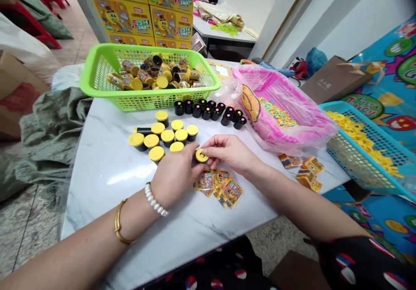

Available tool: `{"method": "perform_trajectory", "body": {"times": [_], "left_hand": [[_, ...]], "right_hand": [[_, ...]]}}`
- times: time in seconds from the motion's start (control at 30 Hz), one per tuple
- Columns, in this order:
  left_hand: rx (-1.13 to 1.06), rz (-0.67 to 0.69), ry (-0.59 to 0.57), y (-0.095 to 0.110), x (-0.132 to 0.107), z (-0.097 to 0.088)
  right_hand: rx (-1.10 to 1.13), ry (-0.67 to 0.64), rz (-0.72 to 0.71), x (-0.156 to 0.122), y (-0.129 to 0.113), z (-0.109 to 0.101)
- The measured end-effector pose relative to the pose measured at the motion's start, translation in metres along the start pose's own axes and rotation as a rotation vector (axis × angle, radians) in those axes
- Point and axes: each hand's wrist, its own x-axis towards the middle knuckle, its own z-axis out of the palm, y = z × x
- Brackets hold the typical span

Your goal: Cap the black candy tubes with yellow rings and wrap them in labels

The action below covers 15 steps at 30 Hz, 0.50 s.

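At a white marble-patterned table [97, 186], the left hand [175, 171] and right hand [227, 151] together grasp 1 small black plastic cup with a round yellow lid [200, 156], near printed orange cards [233, 192], where a sideways left-hand slip could topple neighbouring yellow-lidded black cups [167, 135].

i see one small black cup [200, 158] with a round yellow lid [198, 155], lid up and partly under a thumb, held between the left hand [177, 169] and right hand [231, 153]; i can't tell whether its base touches the table [195, 220].
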Motion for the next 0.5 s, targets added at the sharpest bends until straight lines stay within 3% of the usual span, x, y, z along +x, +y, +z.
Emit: {"method": "perform_trajectory", "body": {"times": [0.23, 0.4, 0.5], "left_hand": [[-0.129, 0.072, -0.011, 0.003, -0.005, 0.000], [-0.182, 0.067, 0.079, 0.009, -0.011, -0.005], [-0.336, 0.011, -0.025, 0.009, -0.008, -0.008]], "right_hand": [[-0.090, 0.034, -0.038, -0.006, -0.001, 0.004], [-0.071, 0.004, -0.046, -0.004, 0.004, 0.000], [-0.053, -0.007, -0.059, -0.004, 0.006, -0.001]]}}
